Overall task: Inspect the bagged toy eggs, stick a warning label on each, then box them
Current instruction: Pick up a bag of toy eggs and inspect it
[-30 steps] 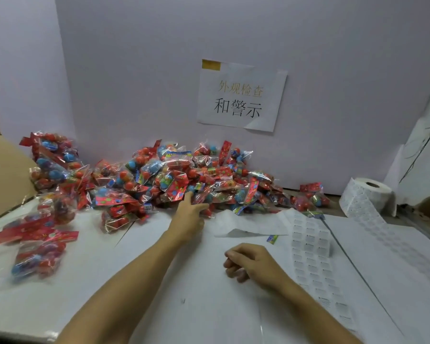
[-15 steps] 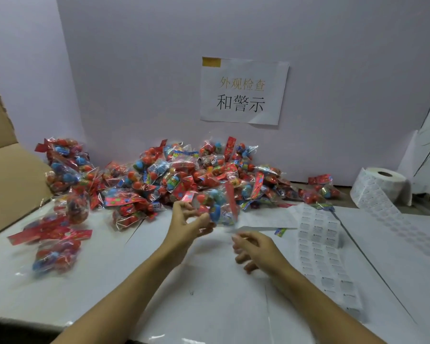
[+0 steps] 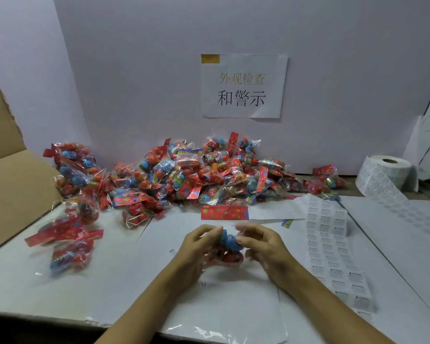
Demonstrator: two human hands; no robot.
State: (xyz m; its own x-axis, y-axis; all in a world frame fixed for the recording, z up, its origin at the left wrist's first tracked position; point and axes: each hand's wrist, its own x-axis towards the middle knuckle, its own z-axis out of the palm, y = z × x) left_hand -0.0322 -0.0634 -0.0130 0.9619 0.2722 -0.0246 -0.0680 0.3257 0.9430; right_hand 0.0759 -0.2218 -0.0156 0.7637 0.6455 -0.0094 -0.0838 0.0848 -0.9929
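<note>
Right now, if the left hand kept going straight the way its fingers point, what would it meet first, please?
The left hand points right, across the bag of eggs it grips. Just beyond that bag it would likely meet the right hand, which holds the other side; depth is hard to judge.

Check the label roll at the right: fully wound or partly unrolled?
Partly unrolled: a strip of labels trails from the label roll across the table.

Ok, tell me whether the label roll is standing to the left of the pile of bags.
No: the label roll stands at the far right of the table, right of the pile of bags, with its strip trailing toward the person.
</note>
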